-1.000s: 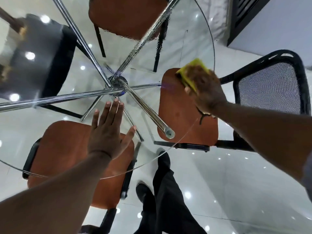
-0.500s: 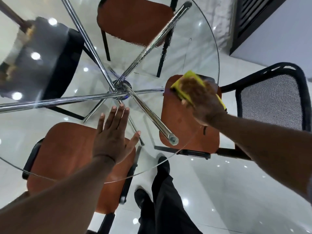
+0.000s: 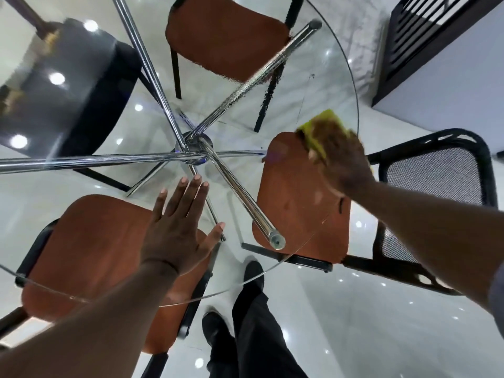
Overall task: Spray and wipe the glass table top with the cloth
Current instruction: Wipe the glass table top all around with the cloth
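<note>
At the right edge of the frame's round glass tabletop [image 3: 313,85], the yellow cloth [image 3: 317,132] lies pressed to the glass just inside the rim, under the right hand [image 3: 341,156]. That hand's fingers bend over the cloth and grip it, though motion blurs them. Half a second ago the cloth sat further in, over the top edge of the orange chair seat [image 3: 297,192] seen through the glass; now it is out by that seat's upper right corner. This reads as a back-and-forth wiping stroke along the right rim, so wiping is under way and much of the top is probably yet to be covered. The left hand [image 3: 174,230] has stayed flat on the glass at lower centre, fingers straight and spread, holding nothing. No spray bottle shows. Chrome legs [image 3: 240,203] fan out beneath the glass, a mesh-backed chair [image 3: 433,173] stands at right, and glossy white floor tiles [image 3: 368,323] mirror ceiling lights.
</note>
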`<state>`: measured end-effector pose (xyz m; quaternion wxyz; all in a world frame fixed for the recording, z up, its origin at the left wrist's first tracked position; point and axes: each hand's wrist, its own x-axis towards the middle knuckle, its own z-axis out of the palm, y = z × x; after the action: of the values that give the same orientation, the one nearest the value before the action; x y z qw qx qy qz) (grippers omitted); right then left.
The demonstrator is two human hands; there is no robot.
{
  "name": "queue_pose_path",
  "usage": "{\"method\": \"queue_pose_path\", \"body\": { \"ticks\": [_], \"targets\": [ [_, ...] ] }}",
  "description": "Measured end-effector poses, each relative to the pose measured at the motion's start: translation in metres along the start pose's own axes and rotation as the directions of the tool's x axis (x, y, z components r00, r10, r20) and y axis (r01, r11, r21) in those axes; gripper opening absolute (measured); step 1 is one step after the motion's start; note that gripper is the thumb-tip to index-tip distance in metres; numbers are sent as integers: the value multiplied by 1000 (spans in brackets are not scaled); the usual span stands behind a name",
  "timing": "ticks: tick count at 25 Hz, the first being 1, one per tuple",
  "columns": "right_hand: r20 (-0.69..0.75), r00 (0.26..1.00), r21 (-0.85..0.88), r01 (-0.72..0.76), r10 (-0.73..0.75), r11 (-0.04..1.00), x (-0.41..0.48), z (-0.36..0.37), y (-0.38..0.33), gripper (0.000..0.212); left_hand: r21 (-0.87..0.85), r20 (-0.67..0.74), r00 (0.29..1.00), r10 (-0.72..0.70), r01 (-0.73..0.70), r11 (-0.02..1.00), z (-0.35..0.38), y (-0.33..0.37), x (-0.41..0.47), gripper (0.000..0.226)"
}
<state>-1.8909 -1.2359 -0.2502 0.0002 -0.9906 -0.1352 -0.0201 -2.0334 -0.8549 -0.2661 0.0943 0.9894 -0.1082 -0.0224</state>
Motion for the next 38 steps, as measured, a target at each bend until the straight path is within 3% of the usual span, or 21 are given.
{"method": "queue_pose_path", "body": {
  "ticks": [3,5,7,9,11,16,19,22,27,29,32,36,38],
  "targets": [
    [-38,890,112,-449,455,887,13,-2,-6,62,2,5,1000,13,-13,1000,-2,-1,-1,89],
    [3,837,140,-541,546,829,-5,-6,-35,62,-6,18,1000,16,-16,1000,-5,-1,0,89],
    [-9,917,96,-397,399,913,-43,-6,-72,60,-6,33,999,12,-12,1000,-7,0,0,88],
    [32,999,41,-24,23,999,-82,-6,-112,58,-9,53,999,6,-6,1000,-8,0,0,87],
    [79,979,61,186,-190,981,-81,-8,-133,56,-5,64,998,-5,6,1000,-8,0,1,88],
    [64,971,82,223,-229,971,18,0,-189,60,-47,42,999,-4,5,999,-9,0,2,84],
    [-29,975,108,222,-220,969,85,13,-234,60,-57,51,999,-2,5,998,-10,-2,2,84],
    [-67,995,111,74,-67,991,175,14,-265,60,-74,46,999,-12,15,997,-12,-2,3,84],
    [65,988,178,-149,140,973,279,7,-271,64,-92,38,999,-14,17,996,-10,-3,2,85],
    [47,991,177,-128,122,976,267,6,-266,65,-87,56,998,-10,15,996,-12,-3,2,84],
    [-96,992,160,-61,77,985,179,4,-250,60,-74,97,995,-20,27,997,-14,-3,2,84],
    [-20,1000,145,0,3,989,35,-6,-227,59,-75,115,993,-30,39,996,-14,-3,2,86],
    [-9,1000,130,8,-6,992,41,-3,-224,60,-78,110,994,-25,34,996,-13,-3,2,85]
  ]
}}
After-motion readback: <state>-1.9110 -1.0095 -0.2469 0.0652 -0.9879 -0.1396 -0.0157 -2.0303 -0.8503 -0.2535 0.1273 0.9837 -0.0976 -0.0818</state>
